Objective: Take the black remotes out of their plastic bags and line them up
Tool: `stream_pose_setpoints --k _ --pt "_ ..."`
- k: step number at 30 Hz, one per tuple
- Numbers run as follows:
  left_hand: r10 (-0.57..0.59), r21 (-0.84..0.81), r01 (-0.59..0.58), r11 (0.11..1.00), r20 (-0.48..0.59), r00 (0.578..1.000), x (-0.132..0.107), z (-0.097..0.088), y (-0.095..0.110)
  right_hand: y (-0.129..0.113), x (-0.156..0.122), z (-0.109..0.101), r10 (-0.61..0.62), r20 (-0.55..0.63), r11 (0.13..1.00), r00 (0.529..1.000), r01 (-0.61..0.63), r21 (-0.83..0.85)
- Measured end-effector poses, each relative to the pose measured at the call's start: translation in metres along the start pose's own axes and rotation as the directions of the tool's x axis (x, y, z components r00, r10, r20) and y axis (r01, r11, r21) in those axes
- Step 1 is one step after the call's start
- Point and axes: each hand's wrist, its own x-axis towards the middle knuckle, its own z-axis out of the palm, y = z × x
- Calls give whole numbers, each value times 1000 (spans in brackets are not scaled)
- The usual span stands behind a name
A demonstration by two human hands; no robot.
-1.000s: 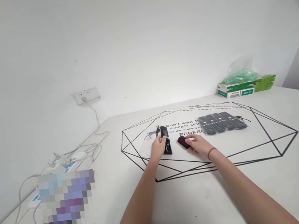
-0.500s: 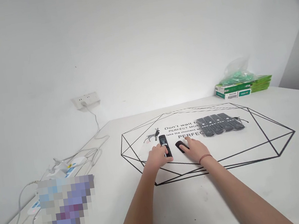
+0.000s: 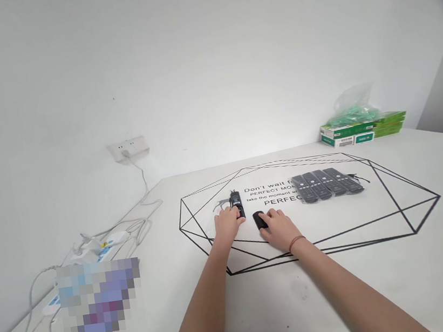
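My left hand (image 3: 226, 225) lies over the near end of a black remote control (image 3: 237, 204) that rests on the white table (image 3: 342, 275), fingers curled on it. Just to its right sits a small dark oval cover piece (image 3: 258, 220), and my right hand (image 3: 280, 229) rests on the table with its fingertips touching that piece. A red band is around my right wrist. Both things lie inside the black line drawing printed on the tabletop.
A row of several black remotes (image 3: 327, 183) lies to the right. Green and white boxes under a plastic bag (image 3: 363, 125) stand at the far right by the wall. Power strips and cables (image 3: 101, 244) clutter the table's left edge, below a wall socket (image 3: 128, 148).
Both hands slid left and slightly away, taking the remote and the dark piece with them. The remote now lies flat with my left hand over its near end.
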Motion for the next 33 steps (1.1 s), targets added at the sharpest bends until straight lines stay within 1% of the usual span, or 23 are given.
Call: stream_pose_setpoints --k 3,6,9,12,16,19,22,25,27,31,33 --pt "20 -32 -21 999 -22 1000 3 0 -6 -6 -1 2 -84 -31 996 996 84 19" --pt "-28 -65 27 998 -3 1000 5 -3 -21 -13 -3 5 -148 -46 987 988 151 54" --pt "-99 -54 103 993 69 993 6 -4 -39 -18 -4 9 -202 -64 975 977 207 77" --pt "-113 -43 120 992 143 983 5 -3 -48 -22 -4 12 -259 -73 959 963 266 101" --pt "-104 -50 115 992 187 977 2 -4 -43 -25 -1 16 -302 -78 944 950 309 112" --pt "-102 -64 118 991 205 973 -1 -7 -37 -27 2 17 -304 -84 941 949 312 129" --pt "-108 -73 125 989 202 973 -3 -9 -34 -29 6 19 -289 -129 937 949 308 166" --pt "-104 -79 121 989 191 976 -4 -9 -35 -29 15 24 -309 -150 917 939 336 214" --pt "-94 -78 111 991 197 976 -4 -7 -35 -29 22 28 -314 -110 914 943 332 234" --pt "-77 -71 96 993 239 968 -5 -5 -37 -29 34 31 -296 30 927 955 280 248" --pt "-75 -69 95 993 255 964 -5 -4 -37 -29 37 30 -305 50 927 951 284 246"
